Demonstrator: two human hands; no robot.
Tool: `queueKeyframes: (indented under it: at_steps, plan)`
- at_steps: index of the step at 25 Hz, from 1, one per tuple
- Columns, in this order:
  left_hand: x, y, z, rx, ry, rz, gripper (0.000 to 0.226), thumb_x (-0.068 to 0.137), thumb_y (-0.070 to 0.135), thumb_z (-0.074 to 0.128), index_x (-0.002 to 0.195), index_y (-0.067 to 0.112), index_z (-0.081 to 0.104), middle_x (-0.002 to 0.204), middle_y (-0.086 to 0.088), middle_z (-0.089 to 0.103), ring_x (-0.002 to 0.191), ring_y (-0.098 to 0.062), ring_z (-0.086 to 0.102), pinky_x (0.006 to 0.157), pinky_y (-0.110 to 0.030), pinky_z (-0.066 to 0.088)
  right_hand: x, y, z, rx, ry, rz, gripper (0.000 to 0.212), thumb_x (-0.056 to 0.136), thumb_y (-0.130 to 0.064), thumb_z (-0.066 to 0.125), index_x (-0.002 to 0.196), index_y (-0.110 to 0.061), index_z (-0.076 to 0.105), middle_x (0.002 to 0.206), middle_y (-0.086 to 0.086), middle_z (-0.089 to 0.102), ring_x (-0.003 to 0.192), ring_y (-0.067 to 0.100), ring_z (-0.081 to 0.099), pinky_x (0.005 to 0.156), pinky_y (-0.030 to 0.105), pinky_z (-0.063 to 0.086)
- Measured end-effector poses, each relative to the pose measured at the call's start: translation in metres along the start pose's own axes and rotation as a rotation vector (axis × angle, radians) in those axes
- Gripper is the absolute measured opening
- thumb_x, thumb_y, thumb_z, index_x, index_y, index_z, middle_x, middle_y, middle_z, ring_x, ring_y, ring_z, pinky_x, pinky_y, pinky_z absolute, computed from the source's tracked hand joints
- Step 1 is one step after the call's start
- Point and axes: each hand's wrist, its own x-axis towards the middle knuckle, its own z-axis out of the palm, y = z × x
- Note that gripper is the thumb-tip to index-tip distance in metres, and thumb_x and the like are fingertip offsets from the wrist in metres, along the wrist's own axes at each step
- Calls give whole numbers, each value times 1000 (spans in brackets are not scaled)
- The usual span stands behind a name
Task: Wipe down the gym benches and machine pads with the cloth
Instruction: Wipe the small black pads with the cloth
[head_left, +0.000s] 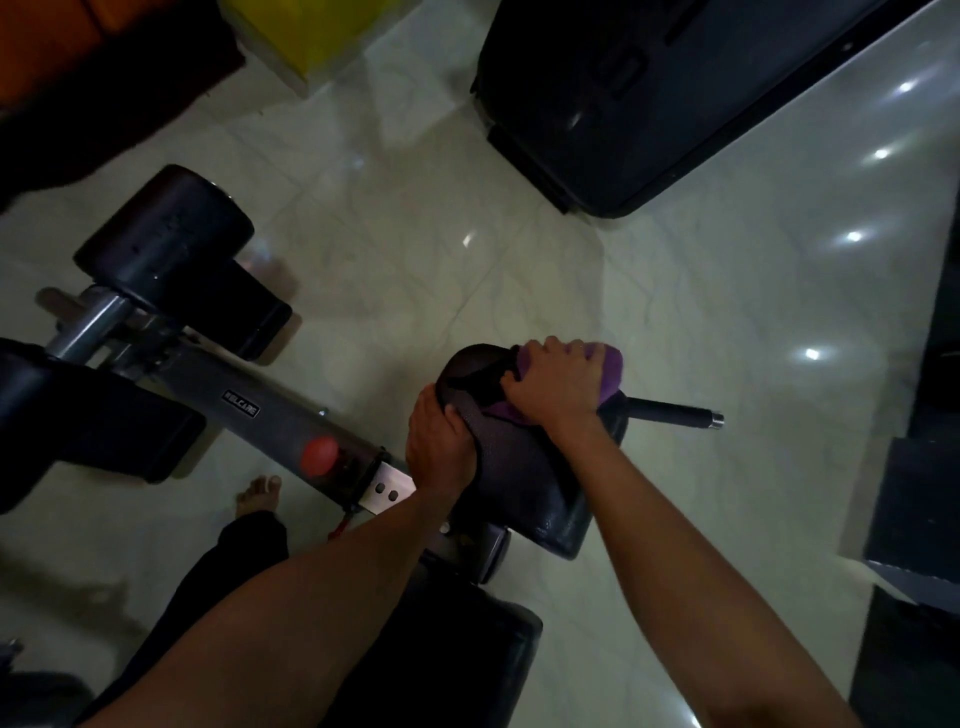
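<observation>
Purple cloth (610, 371) sits gripped under the right hand (558, 387); the left hand (439, 447) clasps the pad (519, 467).

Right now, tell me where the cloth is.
Head view, right of centre: the cloth is under the right hand, on the far end of the black pad.
</observation>
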Motion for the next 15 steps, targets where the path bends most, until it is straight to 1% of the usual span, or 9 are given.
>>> queueKeyframes:
  at_steps: [1,3,4,5,7,9,12,13,15]
  plan:
    - [0,2,0,-5,1,-13,46,104,20,40,147,5,44,145,-17,50,134,-34,46,110,-41,34,-2,-10,2,16,7,-29,65,91,-63,41,142,-25,53,142,5,55,136,37,43,119,60,13]
    - [-1,2,0,-20,18,3,52,99,27,35,143,3,47,141,-18,54,130,-35,49,108,-41,35,-20,-14,11,72,46,-117,66,92,-60,45,148,-27,49,151,4,50,147,37,31,123,58,-5]
    - [-2,1,-1,-22,14,16,56,97,30,33,143,3,47,140,-19,54,130,-36,50,107,-40,35,-37,-10,16,107,89,-167,63,92,-59,47,146,-27,53,152,3,50,149,35,30,123,55,-6]
    - [-1,2,-2,-14,-6,17,57,97,31,31,145,4,46,142,-18,53,131,-35,48,107,-39,34,-57,-4,22,144,137,-212,61,90,-59,48,142,-28,58,151,3,52,149,33,32,124,54,-4]
    - [1,-2,-2,28,-44,6,51,104,26,33,149,4,39,149,-17,46,136,-34,42,111,-39,31,-95,11,37,163,228,-238,60,87,-63,50,136,-30,64,149,3,55,146,33,37,124,57,8]
    - [1,-2,-2,45,-39,17,50,105,23,35,151,3,37,152,-18,43,139,-34,40,113,-40,28,-103,32,43,179,272,-93,67,84,-68,52,139,-31,60,153,4,50,147,37,35,122,60,15]
    - [0,3,-3,44,-27,24,53,102,27,37,150,2,38,151,-18,44,139,-35,41,113,-40,28,-72,43,32,321,179,191,74,86,-69,55,151,-35,44,165,3,30,152,39,19,122,62,12]
    - [-1,4,-3,54,-28,20,55,102,30,37,150,4,38,151,-17,44,138,-34,41,113,-41,29,-63,37,30,350,162,237,74,86,-67,57,152,-36,42,165,3,29,152,41,16,121,65,9]
    - [-2,4,-5,78,-31,13,56,102,32,37,151,6,37,152,-16,44,138,-33,41,112,-42,30,-62,16,33,331,198,223,74,82,-67,58,149,-35,47,162,3,36,152,44,16,119,69,2]
